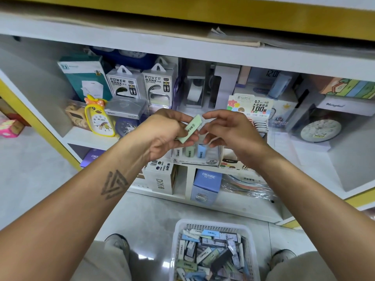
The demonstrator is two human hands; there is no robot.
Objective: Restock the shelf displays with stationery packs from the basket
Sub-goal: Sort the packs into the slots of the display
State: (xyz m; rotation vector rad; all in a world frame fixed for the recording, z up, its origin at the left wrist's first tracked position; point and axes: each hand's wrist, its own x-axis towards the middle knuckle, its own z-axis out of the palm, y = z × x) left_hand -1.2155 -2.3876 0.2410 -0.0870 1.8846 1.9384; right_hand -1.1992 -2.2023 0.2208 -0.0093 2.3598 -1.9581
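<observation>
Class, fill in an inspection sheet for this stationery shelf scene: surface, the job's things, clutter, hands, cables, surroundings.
Surface: white shelf, crowded with boxed goods.
Job's things: green pack held over the display tray, where green and blue packs stand upright; white basket on the floor, full of mixed packs.
Clutter: power bank boxes, yellow duck clock, round clock.
Hands: left hand grips the green pack; right hand beside it, fingers loosely curled, apparently holding nothing.
Cables: nothing seen.
Surroundings: pale tiled floor, yellow shelf trim.
</observation>
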